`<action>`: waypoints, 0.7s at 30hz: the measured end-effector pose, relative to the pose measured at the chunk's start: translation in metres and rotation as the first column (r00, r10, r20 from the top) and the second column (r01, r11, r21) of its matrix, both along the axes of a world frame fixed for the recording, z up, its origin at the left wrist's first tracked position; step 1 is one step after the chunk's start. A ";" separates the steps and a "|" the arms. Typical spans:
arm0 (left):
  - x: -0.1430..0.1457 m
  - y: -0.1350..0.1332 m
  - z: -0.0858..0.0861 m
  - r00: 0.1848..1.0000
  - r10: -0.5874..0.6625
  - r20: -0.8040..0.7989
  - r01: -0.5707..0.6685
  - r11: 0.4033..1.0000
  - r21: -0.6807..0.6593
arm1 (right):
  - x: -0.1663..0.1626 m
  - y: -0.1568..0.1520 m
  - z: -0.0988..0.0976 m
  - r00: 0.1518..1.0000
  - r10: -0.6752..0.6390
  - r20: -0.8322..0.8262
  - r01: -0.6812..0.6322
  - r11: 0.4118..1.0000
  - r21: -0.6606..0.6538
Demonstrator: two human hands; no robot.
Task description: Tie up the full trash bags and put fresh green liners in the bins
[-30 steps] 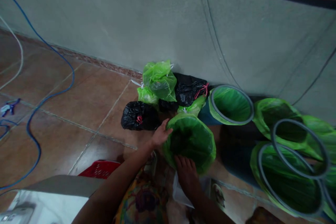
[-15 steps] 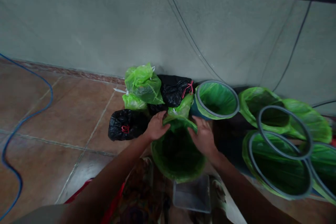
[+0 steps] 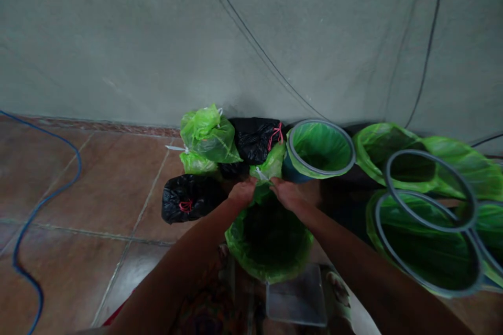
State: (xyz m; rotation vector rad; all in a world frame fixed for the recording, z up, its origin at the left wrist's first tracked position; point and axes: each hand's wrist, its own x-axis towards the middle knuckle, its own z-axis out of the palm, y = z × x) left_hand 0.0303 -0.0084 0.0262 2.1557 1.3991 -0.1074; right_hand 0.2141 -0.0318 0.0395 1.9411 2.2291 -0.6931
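Observation:
A green bin bag (image 3: 255, 267) lines the round bin in front of me, folded outward over its rim; the inside is dark. At the far edge, my left hand (image 3: 242, 192) is closed on the bag's rim. Close beside it, my right hand (image 3: 286, 193) pinches the same edge, so the film is drawn up between them. Just beyond my fingers sits a tied green bag (image 3: 274, 162). A clear plastic tub (image 3: 296, 301) is on the near side of the bin, by my legs.
Black tied bags (image 3: 190, 196) and green tied bags (image 3: 208, 136) lie left of centre by the wall. To the right stand several lined bins, one with a grey ring (image 3: 322, 171) on its rim; a loose grey ring (image 3: 430, 154) rests over others. A blue hose (image 3: 47, 199) crosses the tiled floor.
Both hands have come closer together at the far edge of the bag and closed on it. Earlier they were spread apart along the rim. The view has tilted slightly.

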 end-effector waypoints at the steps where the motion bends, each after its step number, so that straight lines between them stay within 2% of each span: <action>1: 0.000 0.000 0.003 1.000 -0.016 -0.022 0.016 1.000 -0.011 | 0.002 -0.001 0.002 1.000 -0.012 0.016 0.013 1.000 -0.014; 3: -0.004 0.002 0.011 0.997 -0.051 -0.061 0.049 0.998 -0.038 | 0.007 -0.005 0.006 0.998 -0.049 0.043 0.050 0.998 -0.024; 6: -0.017 0.002 0.026 0.994 -0.065 -0.091 0.064 0.998 -0.014 | 0.019 -0.025 0.008 0.983 -0.185 0.009 0.184 0.981 0.055; 8: -0.031 -0.001 0.034 0.993 -0.046 -0.105 0.048 0.999 0.016 | 0.025 -0.048 0.002 0.939 -0.340 -0.053 0.344 0.934 0.096; 11: -0.050 -0.014 0.036 0.989 -0.017 -0.145 0.015 1.000 -0.016 | 0.026 -0.084 -0.018 0.840 -0.529 -0.121 0.538 0.841 0.054; 14: -0.059 -0.033 0.028 0.980 -0.012 -0.197 -0.002 0.997 -0.071 | 0.020 -0.104 -0.037 0.771 -0.614 -0.169 0.617 0.786 -0.043; 16: -0.060 -0.045 0.022 0.973 0.049 -0.224 -0.077 0.990 -0.116 | 0.016 -0.108 -0.044 0.729 -0.653 -0.203 0.652 0.754 -0.083; 18: -0.060 -0.052 0.019 0.969 0.103 -0.226 -0.138 0.980 -0.144 | 0.013 -0.108 -0.044 0.689 -0.673 -0.270 0.678 0.730 -0.090; 21: -0.062 -0.052 0.026 0.973 0.117 -0.198 -0.148 0.978 -0.150 | 0.010 -0.110 -0.038 0.626 -0.650 -0.430 0.707 0.706 -0.037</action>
